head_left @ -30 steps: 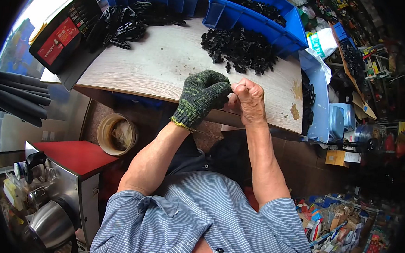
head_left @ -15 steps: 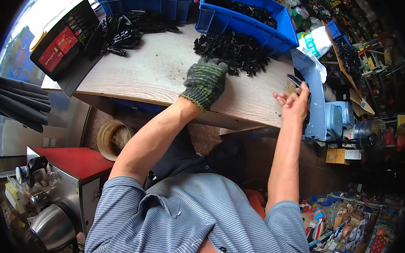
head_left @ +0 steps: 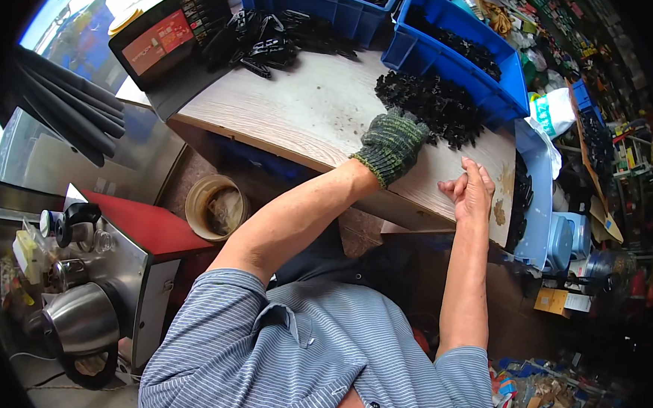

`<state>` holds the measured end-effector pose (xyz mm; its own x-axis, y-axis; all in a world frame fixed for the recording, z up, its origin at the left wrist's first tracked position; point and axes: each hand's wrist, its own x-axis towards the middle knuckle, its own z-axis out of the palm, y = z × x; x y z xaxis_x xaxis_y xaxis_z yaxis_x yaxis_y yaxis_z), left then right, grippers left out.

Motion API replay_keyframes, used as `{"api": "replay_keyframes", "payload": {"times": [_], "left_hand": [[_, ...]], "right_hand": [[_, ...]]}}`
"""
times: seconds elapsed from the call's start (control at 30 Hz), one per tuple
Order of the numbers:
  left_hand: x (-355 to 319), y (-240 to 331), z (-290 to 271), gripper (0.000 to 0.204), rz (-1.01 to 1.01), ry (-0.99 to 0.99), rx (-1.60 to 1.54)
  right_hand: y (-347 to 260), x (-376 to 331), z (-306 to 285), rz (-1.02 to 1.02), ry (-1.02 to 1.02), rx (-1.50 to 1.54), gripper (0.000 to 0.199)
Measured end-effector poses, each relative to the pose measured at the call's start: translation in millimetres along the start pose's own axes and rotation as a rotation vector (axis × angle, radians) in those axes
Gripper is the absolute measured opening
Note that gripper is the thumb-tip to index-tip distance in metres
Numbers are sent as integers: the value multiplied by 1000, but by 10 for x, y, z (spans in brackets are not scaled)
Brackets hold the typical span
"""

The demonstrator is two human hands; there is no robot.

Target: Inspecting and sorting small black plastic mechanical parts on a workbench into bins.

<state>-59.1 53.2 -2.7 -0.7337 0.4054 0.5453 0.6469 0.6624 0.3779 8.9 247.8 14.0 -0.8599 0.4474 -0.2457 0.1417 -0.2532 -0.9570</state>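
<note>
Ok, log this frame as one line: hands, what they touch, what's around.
left hand: gloved, on pile of black parts | right hand: bare, empty, on wooden tabletop | behind: blue bins

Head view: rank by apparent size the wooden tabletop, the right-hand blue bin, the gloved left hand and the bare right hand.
1. Wooden tabletop.
2. Right-hand blue bin.
3. Gloved left hand and bare right hand: they look about alike, so no ranking between them.
</note>
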Motion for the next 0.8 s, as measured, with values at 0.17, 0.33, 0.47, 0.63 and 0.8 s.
{"api": "replay_keyframes", "payload": {"times": [0.17, 0.33, 0.47, 0.63, 0.8], "left_hand": [[-24, -7, -45, 21, -1, 33, -127], [-157, -84, -115, 30, -450, -105, -1009], [-144, 99, -353, 26, -760, -251, -1319], [-210, 167, -253, 26, -809, -186, -1614], [-242, 220, -177, 23, -808, -157, -1553]], "right_hand": [[52, -5, 52, -15, -64, -71, 22], [131, -60, 317, -121, -236, -115, 27], [154, -113, 363, -126, -296, -65, 22], [170, -135, 364, -145, -291, -65, 20], [196, -121, 346, -220, -248, -109, 22]]}}
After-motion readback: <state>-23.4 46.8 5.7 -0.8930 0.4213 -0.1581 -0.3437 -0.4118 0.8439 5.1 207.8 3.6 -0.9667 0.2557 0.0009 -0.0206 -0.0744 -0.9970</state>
